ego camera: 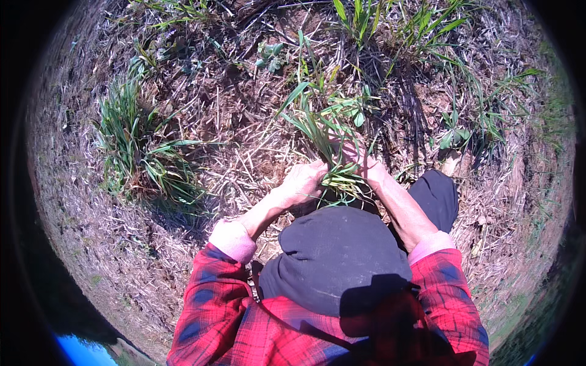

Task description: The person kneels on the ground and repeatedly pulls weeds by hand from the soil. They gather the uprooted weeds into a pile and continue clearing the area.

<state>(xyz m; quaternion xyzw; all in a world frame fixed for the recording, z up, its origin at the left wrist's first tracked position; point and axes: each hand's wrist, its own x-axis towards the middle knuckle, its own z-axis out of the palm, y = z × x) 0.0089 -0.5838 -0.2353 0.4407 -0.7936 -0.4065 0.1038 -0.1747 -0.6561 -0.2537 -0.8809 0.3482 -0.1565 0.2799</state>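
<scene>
A bunch of green grass blades lies between my two hands, just above my bent knee. My left hand is closed around its left side, with the fingertips hidden by the blades. From the right, my right hand grips the same bunch; long blades cross in front of its fingers and partly cover them. The upper blades fan up and to the left, and cut or pulled ends hang towards my knee.
To the left is a large clump of grass. Straw-covered soil surrounds me. Taller grass tufts grow ahead, and a broad-leaved weed stands at the right. My dark-trousered knee is close below my hands.
</scene>
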